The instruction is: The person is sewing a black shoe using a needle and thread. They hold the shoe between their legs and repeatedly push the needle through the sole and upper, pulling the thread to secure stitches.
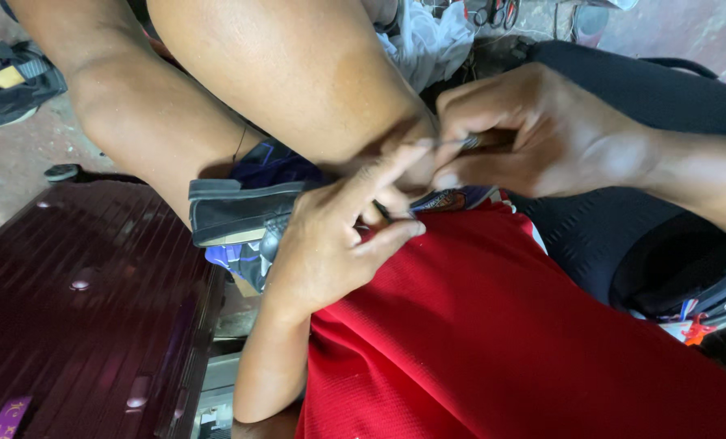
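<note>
A shoe (pixel 241 213) with a black sole and blue-purple upper lies wedged between my knees, over my red shirt (pixel 493 325). My left hand (pixel 334 236) presses on the shoe's upper, index finger stretched toward the other hand. My right hand (pixel 542 130) pinches a thin metal needle-like tool (pixel 452 143) just above the shoe, its tip by my left fingertip. A thin dark thread (pixel 239 145) hangs along my leg. The far part of the shoe is hidden under my hands.
A dark maroon ribbed suitcase (pixel 78 309) lies at the left. Another black shoe (pixel 9 81) sits on the concrete floor at top left. A black bag (pixel 664 244) rests at the right; white cloth (pixel 428 41) and scissors (pixel 493 12) lie at the top.
</note>
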